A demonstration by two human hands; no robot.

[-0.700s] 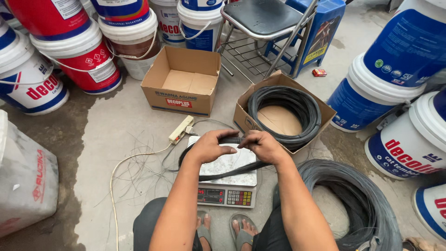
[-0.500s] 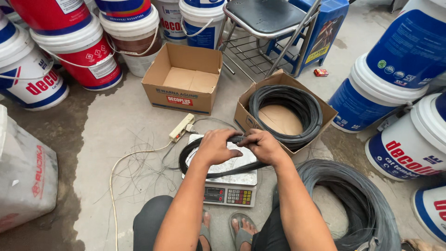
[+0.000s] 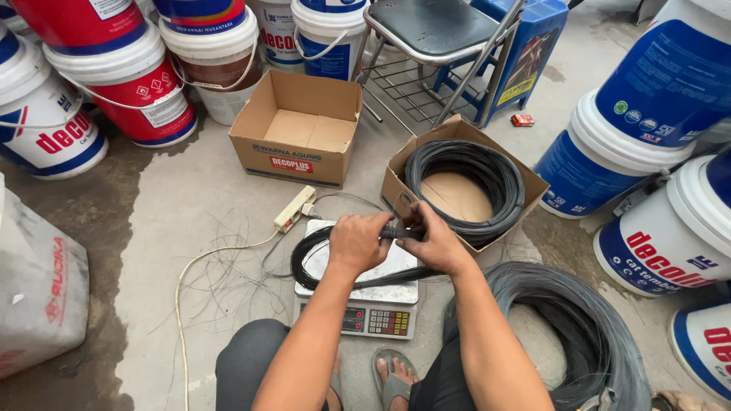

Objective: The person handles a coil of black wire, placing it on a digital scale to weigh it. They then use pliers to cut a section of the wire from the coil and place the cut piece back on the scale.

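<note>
Little is changed since the earlier frame: the small wire coil (image 3: 343, 262) is kept on the scale (image 3: 358, 301), clamped by the left hand (image 3: 358, 243) and right hand (image 3: 434, 242). Binding seems underway; a tight twist is needed next.

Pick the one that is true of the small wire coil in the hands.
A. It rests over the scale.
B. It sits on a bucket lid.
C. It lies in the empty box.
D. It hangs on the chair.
A: both the left hand and the right hand grip the small wire coil, whose loop lies across the scale platform, apart from the empty box.
</note>
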